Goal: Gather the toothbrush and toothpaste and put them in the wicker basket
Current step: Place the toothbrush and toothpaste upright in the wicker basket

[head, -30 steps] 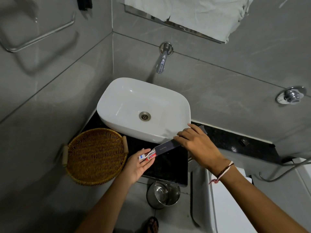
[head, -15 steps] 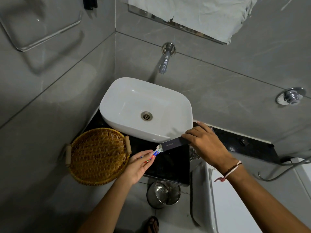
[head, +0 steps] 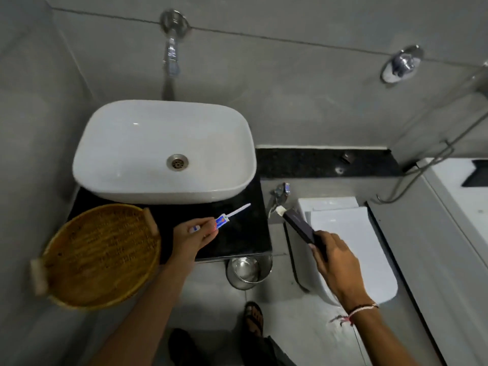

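**Over the black counter, brush in one hand and box in the other**

Over the black counter (head: 237, 233), in the head view, my left hand (head: 194, 237) hangs just in front of the white basin (head: 148, 143). My fingers (head: 208, 228) are pinched narrow around the toothbrush (head: 224, 219) at its blue, white and red packaged end. Its thin white handle sticks out past my fingertips toward the basin's front right corner, tilted up and to the right, clear of the counter as far as I can tell.

To the left of that hand, the wicker basket (head: 97, 257) sits on the counter's left end and overhangs the front edge. It is round, with a wooden handle on each side. Nothing lies in it; neither of the two items is in it.

My right hand (head: 334, 256) is well apart from the left, off the counter and above the white toilet lid (head: 351, 233). Its fingers are wrapped closed around the lower end of the toothpaste box (head: 297, 225), a long dark carton with a pale end flap that points up and left, toward a small chrome tap (head: 281, 192) on the wall. A red and white thread circles that wrist.

Below the counter's front edge stands a steel bucket (head: 247, 270) on the floor. On the wall above the basin is the chrome spout (head: 171, 56), blurred.
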Available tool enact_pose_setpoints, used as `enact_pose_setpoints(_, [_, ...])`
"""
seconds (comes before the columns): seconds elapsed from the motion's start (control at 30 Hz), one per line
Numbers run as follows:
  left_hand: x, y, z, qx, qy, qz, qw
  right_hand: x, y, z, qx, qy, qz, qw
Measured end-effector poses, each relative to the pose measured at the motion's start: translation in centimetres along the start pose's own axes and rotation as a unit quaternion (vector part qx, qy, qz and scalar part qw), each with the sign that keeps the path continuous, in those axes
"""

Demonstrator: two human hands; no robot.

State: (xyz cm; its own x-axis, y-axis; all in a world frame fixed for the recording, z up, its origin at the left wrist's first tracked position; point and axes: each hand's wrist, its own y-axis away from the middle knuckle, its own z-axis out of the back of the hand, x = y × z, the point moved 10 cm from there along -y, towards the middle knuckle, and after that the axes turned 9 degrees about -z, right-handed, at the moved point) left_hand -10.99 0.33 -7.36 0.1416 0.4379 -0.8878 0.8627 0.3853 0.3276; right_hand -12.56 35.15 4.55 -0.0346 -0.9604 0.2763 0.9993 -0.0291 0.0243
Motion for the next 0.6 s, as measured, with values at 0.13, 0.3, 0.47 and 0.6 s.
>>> enact_pose_setpoints(0.13, [1.1, -0.1, -3.1, 0.013, -0.008, -0.003, 1.0, -8.0, 1.0, -5.3, 0.049, -0.077, -0.117, 0.989])
enact_pose_setpoints(0.3, [1.1, 0.3, -7.9, 0.006, -0.036, -0.058, 0.998, -14.5, 0.3, -14.7, 0.21, -0.167, -0.219, 0.938])
enact_pose_setpoints(0.47, [0.4, -0.7, -12.1, -0.009, -0.078, -0.119, 0.99, -13.8, -2.5, -22.9, 0.319, -0.145, -0.163, 0.922])
enact_pose_setpoints(0.6, [-0.3, -1.7, -13.6, -0.006, -0.097, -0.16, 0.982, -12.4, -5.3, -28.9, 0.353, -0.113, -0.137, 0.918])
